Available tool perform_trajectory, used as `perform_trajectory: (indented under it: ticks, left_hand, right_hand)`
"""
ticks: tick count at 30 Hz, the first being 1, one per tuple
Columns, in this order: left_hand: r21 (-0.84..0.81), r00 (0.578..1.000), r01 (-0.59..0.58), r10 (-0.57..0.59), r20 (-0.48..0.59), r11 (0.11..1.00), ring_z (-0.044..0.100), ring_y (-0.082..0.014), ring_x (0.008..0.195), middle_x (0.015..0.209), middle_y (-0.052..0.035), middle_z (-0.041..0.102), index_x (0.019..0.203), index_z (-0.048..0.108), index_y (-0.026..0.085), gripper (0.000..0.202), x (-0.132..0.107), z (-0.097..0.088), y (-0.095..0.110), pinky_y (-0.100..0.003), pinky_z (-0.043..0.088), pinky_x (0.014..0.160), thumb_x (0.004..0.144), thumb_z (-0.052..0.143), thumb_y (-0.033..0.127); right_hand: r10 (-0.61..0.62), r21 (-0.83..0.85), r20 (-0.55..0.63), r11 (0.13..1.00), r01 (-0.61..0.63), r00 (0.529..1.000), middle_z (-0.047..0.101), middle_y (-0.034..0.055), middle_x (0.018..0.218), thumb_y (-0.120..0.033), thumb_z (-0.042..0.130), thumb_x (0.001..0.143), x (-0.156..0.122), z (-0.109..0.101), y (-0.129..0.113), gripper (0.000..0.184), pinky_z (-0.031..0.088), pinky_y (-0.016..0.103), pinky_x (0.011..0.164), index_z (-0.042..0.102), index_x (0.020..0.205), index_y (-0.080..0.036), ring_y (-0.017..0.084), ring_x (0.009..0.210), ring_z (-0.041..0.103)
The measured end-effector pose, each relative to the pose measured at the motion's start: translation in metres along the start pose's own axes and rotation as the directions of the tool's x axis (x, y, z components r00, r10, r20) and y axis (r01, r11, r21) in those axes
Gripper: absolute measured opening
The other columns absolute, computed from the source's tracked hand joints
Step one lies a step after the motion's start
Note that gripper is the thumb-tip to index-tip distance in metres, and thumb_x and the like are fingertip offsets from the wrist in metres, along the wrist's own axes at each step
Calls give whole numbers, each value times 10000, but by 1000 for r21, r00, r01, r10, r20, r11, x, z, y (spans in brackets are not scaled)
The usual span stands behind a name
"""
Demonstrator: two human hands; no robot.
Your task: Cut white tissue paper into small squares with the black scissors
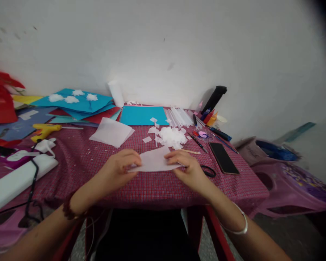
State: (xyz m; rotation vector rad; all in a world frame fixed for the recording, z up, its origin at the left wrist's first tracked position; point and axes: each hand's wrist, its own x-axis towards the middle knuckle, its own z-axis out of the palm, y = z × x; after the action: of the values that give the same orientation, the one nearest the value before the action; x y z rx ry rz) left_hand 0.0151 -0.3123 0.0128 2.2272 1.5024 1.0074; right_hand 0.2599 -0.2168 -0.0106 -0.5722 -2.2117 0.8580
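Note:
A sheet of thin white paper [154,160] is stretched between my two hands just above the checked tablecloth. My left hand [125,165] pinches its left edge between thumb and fingers. On the opposite edge, my right hand [187,168] grips the paper the same way. Just beyond it lies a heap of white paper cuttings [171,136], with several small cut squares around. More white sheets [111,132] are stacked to the left. Black scissors [208,171] lie beside my right hand, mostly hidden by it; one handle loop shows.
At left are a yellow glue gun [45,131], a white power strip [21,181] and blue sheets [73,103] bearing white tufts. A blue card [143,115] and clear sticks [178,117] lie behind. A phone [223,157] and pen [198,142] are at right, beside a pink stool [285,192].

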Motion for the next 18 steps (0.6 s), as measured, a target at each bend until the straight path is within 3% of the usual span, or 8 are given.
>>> perform_trajectory:
  ticks: [4, 8, 11, 13, 15, 18]
  left_hand:
    - [170, 984, -55, 25, 176, 984, 587, -164, 860, 859, -29, 655, 755, 622, 187, 186, -38, 29, 1, -302, 460, 799, 850, 497, 87]
    - [138, 971, -18, -15, 237, 990, 589, -174, 933, 932, -25, 670, 770, 614, 197, 187, -61, 48, 4, -331, 448, 875, 776, 527, 30]
    - [27, 977, 72, -77, 198, 997, 607, -166, 914, 912, -18, 684, 790, 616, 201, 197, -65, 55, 1, -324, 457, 871, 744, 535, 27]
    - [-8, 975, 185, -182, 129, 983, 622, -169, 870, 900, -26, 692, 856, 635, 202, 159, -65, 58, -2, -317, 477, 818, 778, 551, 92]
    - [-18, 947, 317, -316, 48, 948, 632, -172, 815, 895, -34, 693, 967, 635, 199, 170, -63, 61, -6, -310, 493, 757, 816, 557, 180]
    - [-24, 882, 471, -472, -12, 882, 620, -155, 693, 791, -4, 655, 1125, 578, 181, 291, -60, 65, -9, -274, 485, 641, 846, 526, 243]
  right_hand:
    - [36, -53, 134, 998, -29, 990, 730, 55, 1029, -73, 601, 778, -41, 12, 9, 201, 444, 418, 878, 686, 825, -249, 228, 960, 646]
    - [95, -47, 200, 995, -88, 975, 735, 51, 1017, -18, 575, 731, -64, 24, 14, 274, 457, 412, 870, 684, 847, -241, 232, 970, 648]
    - [152, -45, 177, 988, -146, 972, 730, 36, 956, -16, 541, 736, -65, 29, 14, 292, 461, 382, 859, 668, 875, -239, 214, 928, 650]
    - [204, -58, 144, 979, -198, 968, 715, 28, 876, -55, 527, 785, -61, 32, 15, 233, 471, 339, 807, 660, 870, -227, 197, 852, 649]
    - [261, -84, 113, 964, -253, 959, 676, 12, 766, -120, 522, 832, -55, 35, 18, 151, 468, 289, 707, 639, 803, -210, 179, 745, 628]
    - [338, -136, 78, 936, -326, 938, 575, -28, 621, -196, 518, 858, -46, 40, 25, 171, 400, 241, 558, 567, 695, -207, 153, 594, 549]
